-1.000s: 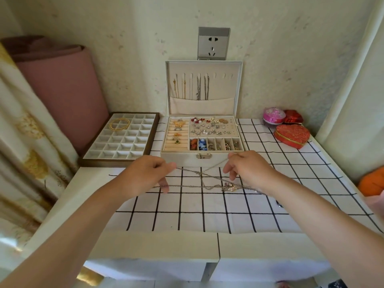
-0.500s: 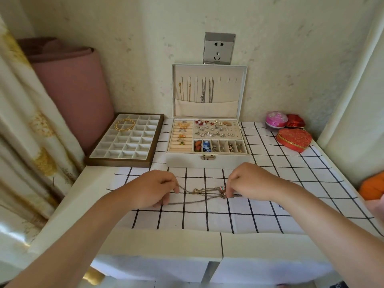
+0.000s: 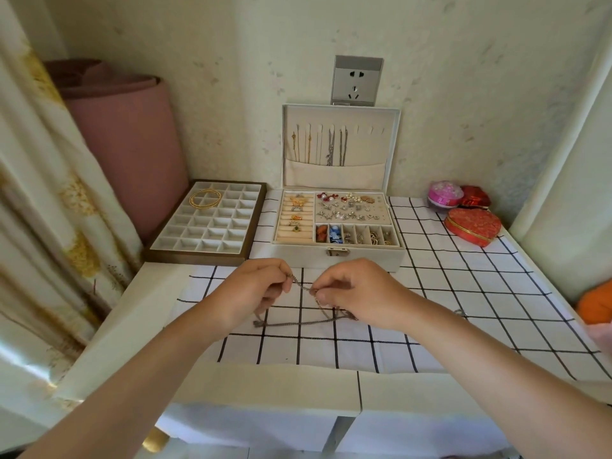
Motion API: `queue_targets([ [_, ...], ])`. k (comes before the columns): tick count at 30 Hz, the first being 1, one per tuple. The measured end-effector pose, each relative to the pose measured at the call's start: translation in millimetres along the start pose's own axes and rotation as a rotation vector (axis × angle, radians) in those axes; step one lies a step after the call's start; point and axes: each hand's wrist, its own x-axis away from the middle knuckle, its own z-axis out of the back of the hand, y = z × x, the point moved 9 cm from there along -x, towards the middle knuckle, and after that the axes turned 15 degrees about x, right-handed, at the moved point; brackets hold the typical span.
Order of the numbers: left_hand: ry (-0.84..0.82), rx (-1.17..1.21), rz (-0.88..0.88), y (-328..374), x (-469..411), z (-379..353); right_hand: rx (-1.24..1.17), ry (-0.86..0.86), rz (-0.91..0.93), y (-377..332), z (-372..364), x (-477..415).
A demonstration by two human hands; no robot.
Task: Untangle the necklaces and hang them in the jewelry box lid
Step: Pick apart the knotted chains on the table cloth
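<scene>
In the head view, the left hand (image 3: 253,289) and right hand (image 3: 356,293) are each pinching the tangled necklaces (image 3: 299,323) just in front of the open jewelry box (image 3: 337,256), loose chain trailing onto the checked tabletop (image 3: 463,283).

Two hands (image 3: 299,291) work over the surface (image 3: 463,293). One jewelry box (image 3: 337,223) stands at its far edge, one tray (image 3: 207,223) at the far left corner, three small cases (image 3: 472,223) at the far right (chains in the lid (image 3: 341,145) too fine to count).
</scene>
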Motion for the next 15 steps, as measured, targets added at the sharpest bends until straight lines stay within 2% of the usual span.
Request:
queue_targets([
  [4, 0.022, -0.381, -0.081, 4, 2, 6, -0.140, 0.048, 0.001, -1, 9, 0],
  [6, 0.005, -0.331, -0.064, 1, 1, 3, -0.193, 0.049, 0.011, -3, 10, 0],
  [10, -0.054, 0.034, 0.036, -8, 0, -13, -0.242, 0.049, 0.021, -5, 10, 1],
  [15, -0.011, 0.023, 0.030, -9, -3, -12, -0.271, 0.035, -0.005, 0, 10, 1],
])
